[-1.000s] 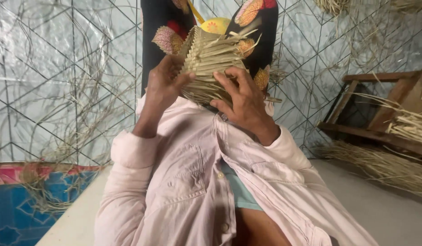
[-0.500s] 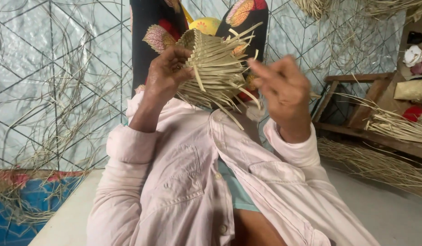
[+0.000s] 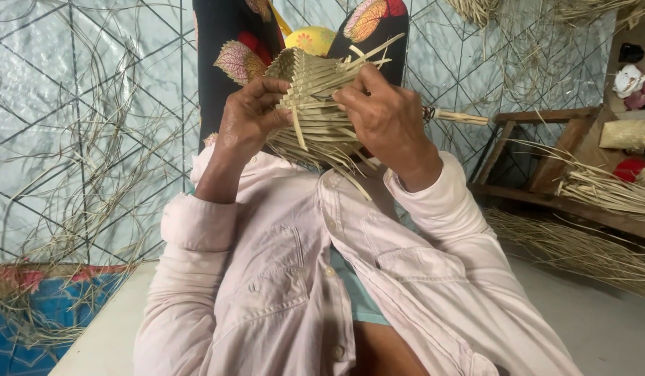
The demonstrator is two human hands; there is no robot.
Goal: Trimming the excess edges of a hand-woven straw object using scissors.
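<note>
The half-woven palm-leaf basket point(image 3: 315, 104) sits up in the air between the two hands, over the person's lap, with its flat strips running sideways from one hand to the other. The left hand point(image 3: 249, 118) has its fingers point(image 3: 270, 87) clamped on the basket's left edge. The right hand point(image 3: 388, 118) curls its fingers over the right side, pinching loose strips near the top, so both hands are touching it.

Upper centre of the frame, a half-woven piece of pale dry palm strips point(image 3: 315, 104) sits tilted, its plaited body tight, loose strip ends fanning from top right and bottom edge.
</note>
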